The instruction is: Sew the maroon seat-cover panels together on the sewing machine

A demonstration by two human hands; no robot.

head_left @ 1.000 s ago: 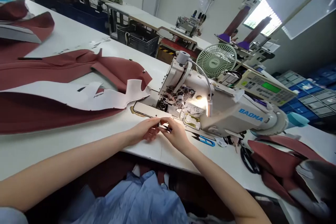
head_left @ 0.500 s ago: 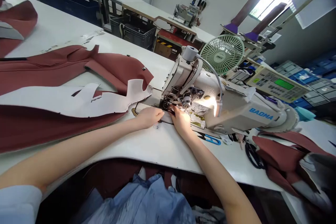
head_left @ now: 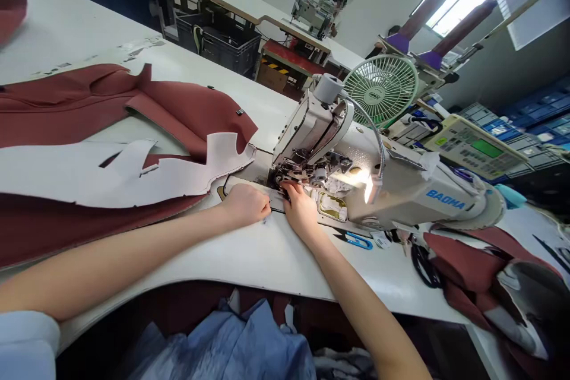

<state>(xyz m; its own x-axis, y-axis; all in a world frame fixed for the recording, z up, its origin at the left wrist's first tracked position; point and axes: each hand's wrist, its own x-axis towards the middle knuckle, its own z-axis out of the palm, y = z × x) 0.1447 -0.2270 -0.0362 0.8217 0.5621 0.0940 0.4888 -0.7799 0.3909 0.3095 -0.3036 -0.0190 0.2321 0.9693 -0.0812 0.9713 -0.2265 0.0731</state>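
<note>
The sewing machine (head_left: 369,160) stands on the white table, its lamp lit near the needle area. My left hand (head_left: 246,205) is closed like a fist on the table just left of the needle area; anything inside it is hidden. My right hand (head_left: 300,209) reaches to the presser foot (head_left: 279,177), its fingers bent together at the needle plate. What those fingertips pinch, if anything, is too small to see. Left of the machine lies a maroon cover piece (head_left: 187,110) with a white backing (head_left: 178,178), its tip near the needle plate and apart from my hands.
Blue-handled thread snips (head_left: 358,240) lie right of my right forearm. More maroon pieces (head_left: 463,261) are heaped at the right. A green fan (head_left: 380,89) and control panel (head_left: 478,145) stand behind the machine. Dark crates (head_left: 227,41) sit beyond the table.
My left hand has drawn slightly back from the needle area and curled tighter. My right fingertips stay at the presser foot. The view has shifted a little.
</note>
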